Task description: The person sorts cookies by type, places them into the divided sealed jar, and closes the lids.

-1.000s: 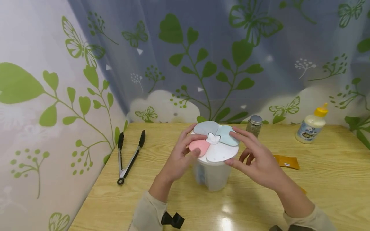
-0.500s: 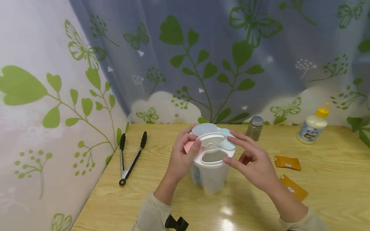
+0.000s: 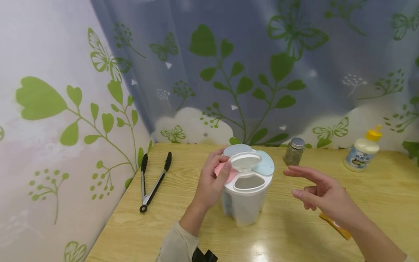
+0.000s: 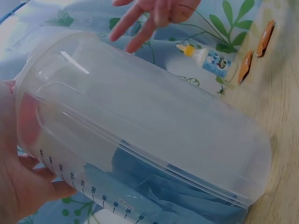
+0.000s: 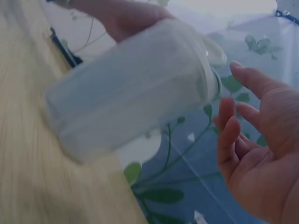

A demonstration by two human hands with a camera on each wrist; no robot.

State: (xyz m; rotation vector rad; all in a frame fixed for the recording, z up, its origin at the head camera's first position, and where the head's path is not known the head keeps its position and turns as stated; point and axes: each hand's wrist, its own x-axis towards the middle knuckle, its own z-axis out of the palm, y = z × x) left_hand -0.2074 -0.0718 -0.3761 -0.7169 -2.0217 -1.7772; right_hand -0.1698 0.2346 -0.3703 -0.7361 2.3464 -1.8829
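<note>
A clear plastic storage container (image 3: 246,209) with a petal-patterned lid stands upright on the table. Its white front flap (image 3: 245,162) is raised, baring a rounded opening; the pink, grey and pale blue flaps lie down. My left hand (image 3: 209,183) grips the lid's left edge, thumb over the pink flap (image 3: 229,173) and fingers round the rim. In the left wrist view, blue packets (image 4: 145,175) show through one section of the wall, beside a printed scale. My right hand (image 3: 327,198) hovers to the container's right, fingers loosely bent, holding nothing.
Black-tipped tongs (image 3: 154,185) lie spread at the left. Behind stand a small silver-capped jar (image 3: 294,153) and a yellow-topped bottle (image 3: 360,153). An orange packet (image 3: 336,225) lies under the right forearm, with another one (image 4: 266,37) nearby. A patterned curtain (image 3: 209,91) closes off the back.
The white front flap has gone from flat to raised. My right hand has left the lid and drawn off to the right; the left hand still holds the rim.
</note>
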